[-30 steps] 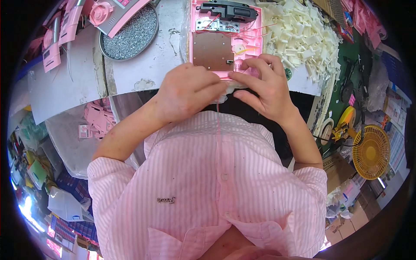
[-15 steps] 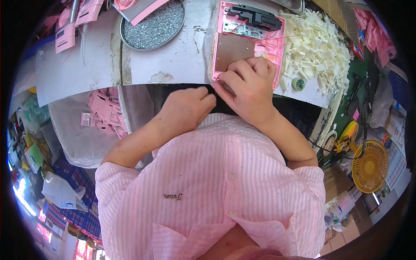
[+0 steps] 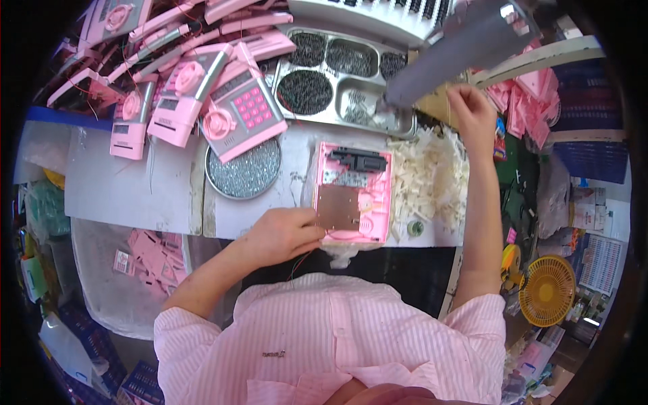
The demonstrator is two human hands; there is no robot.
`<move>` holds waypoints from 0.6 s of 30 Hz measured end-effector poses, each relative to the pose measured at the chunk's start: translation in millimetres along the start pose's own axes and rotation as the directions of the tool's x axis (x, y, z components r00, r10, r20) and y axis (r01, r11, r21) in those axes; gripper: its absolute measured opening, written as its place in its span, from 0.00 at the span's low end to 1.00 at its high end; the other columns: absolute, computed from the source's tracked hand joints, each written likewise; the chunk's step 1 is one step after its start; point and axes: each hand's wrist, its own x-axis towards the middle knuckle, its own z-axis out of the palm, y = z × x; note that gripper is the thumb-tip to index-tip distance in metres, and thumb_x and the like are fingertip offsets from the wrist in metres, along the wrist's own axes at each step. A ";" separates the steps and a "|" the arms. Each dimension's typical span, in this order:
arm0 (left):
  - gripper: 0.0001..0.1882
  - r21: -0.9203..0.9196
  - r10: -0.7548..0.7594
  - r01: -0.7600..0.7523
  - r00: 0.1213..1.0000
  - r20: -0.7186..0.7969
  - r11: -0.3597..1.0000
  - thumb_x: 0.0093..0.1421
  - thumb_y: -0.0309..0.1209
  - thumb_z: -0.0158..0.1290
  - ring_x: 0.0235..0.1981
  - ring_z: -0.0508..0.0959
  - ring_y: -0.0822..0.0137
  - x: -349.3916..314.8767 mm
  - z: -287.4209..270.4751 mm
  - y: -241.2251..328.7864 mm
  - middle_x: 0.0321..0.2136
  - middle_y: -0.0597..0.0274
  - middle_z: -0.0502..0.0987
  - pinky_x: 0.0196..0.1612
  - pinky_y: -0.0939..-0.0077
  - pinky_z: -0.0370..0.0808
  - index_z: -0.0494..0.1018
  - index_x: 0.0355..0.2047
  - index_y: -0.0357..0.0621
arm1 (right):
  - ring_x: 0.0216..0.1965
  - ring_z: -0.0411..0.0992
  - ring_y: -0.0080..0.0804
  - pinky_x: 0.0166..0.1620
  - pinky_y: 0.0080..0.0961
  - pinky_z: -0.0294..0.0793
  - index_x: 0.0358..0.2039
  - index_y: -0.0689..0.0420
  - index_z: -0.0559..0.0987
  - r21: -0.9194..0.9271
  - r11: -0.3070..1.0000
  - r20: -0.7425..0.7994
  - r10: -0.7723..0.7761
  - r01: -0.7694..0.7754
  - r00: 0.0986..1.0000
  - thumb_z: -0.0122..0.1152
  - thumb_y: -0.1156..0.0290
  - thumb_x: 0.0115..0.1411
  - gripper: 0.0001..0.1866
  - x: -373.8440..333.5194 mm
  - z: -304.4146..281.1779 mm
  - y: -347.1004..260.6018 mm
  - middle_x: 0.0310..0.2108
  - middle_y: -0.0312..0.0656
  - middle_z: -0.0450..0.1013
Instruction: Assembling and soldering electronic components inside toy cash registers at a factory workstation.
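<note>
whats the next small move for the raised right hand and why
Probably bring the right hand down to the open pink casing. It is raised by the steel compartment tray of small parts, while the left hand steadies the casing's near left edge.

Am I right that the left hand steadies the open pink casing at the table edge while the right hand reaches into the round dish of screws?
Not quite. In the head view the right hand is raised by the compartmented metal tray, not in the round dish. The left hand does steady the pink casing.
</note>
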 end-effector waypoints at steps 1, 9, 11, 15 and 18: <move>0.09 -0.023 0.019 -0.020 1.000 -0.018 1.000 0.55 0.34 0.61 0.28 0.77 0.55 3.3 -0.9 -0.3 0.29 0.59 0.71 0.29 0.62 0.74 0.75 0.34 0.45 | 0.31 0.72 0.19 0.37 0.19 0.71 0.34 0.65 0.81 -0.026 0.998 0.001 -0.058 0.058 0.998 0.65 0.71 0.59 0.09 39.6 1.9 21.9 0.28 0.34 0.77; 0.09 -0.056 0.003 -0.003 1.000 0.005 0.998 0.57 0.36 0.60 0.28 0.76 0.59 3.6 -1.4 -2.5 0.27 0.61 0.70 0.29 0.64 0.74 0.75 0.34 0.47 | 0.41 0.72 0.43 0.48 0.38 0.71 0.37 0.50 0.82 -0.590 0.538 0.288 -0.557 0.602 0.779 0.65 0.64 0.56 0.09 207.7 111.7 8.4 0.35 0.38 0.79; 0.09 -0.071 -0.021 0.022 1.000 0.020 0.997 0.57 0.36 0.60 0.28 0.76 0.60 2.8 -1.6 -0.4 0.27 0.62 0.69 0.30 0.64 0.73 0.75 0.34 0.47 | 0.39 0.72 0.42 0.44 0.35 0.73 0.37 0.50 0.82 -0.631 0.443 0.308 -0.611 0.637 0.730 0.65 0.63 0.57 0.09 219.6 130.1 12.4 0.34 0.38 0.78; 0.09 -0.098 -0.026 0.026 1.000 -0.002 0.995 0.57 0.36 0.60 0.28 0.76 0.59 -0.1 2.2 -2.6 0.27 0.61 0.69 0.29 0.64 0.73 0.75 0.34 0.47 | 0.36 0.71 0.41 0.41 0.38 0.73 0.31 0.58 0.76 -0.635 0.189 0.389 -0.760 0.749 0.521 0.61 0.70 0.55 0.06 225.4 145.6 9.1 0.27 0.42 0.71; 0.09 -0.080 -0.020 0.021 1.000 0.012 0.997 0.57 0.36 0.60 0.28 0.75 0.58 2.6 -1.1 -3.0 0.27 0.61 0.69 0.29 0.64 0.73 0.74 0.33 0.47 | 0.40 0.70 0.46 0.42 0.41 0.73 0.28 0.58 0.76 -0.646 0.200 0.384 -0.749 0.737 0.540 0.62 0.69 0.49 0.08 230.2 147.0 21.9 0.29 0.44 0.72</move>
